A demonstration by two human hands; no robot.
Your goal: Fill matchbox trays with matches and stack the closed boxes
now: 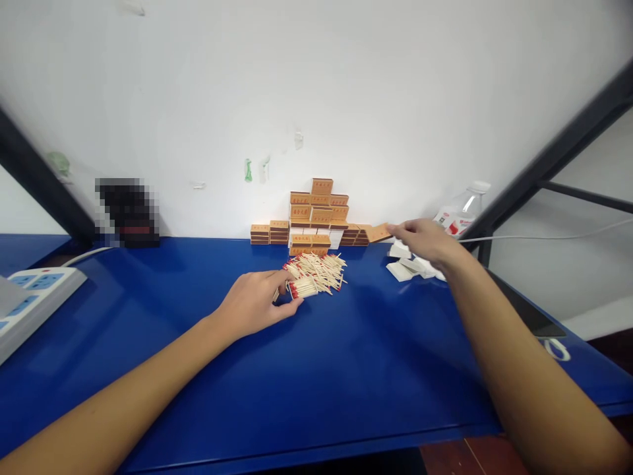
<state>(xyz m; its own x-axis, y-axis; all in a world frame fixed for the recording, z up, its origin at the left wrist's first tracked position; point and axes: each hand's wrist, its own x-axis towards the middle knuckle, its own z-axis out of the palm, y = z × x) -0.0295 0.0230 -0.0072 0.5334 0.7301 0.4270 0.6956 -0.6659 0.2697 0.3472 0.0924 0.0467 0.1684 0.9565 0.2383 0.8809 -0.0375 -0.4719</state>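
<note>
My left hand [257,300] grips a white matchbox tray [305,288] filled with red-tipped matches, its thumb and fingers around the near end. Right behind the tray lies a loose heap of matches [326,267] on the blue table. Off to the right, my right hand [420,239] pinches an orange matchbox sleeve [380,233] by its right end, beside the stacked boxes. The stack of orange and brown matchboxes [320,211] stands against the wall. Below my right hand are several white empty trays [403,270], partly covered by it.
A clear plastic bottle [467,204] stands behind my right hand. A white power strip [44,297] is at the left edge, and a dark blurred object [131,214] is by the wall. A dark flat device [534,313] lies at the right. Black metal frame bars [558,132] slant at both sides.
</note>
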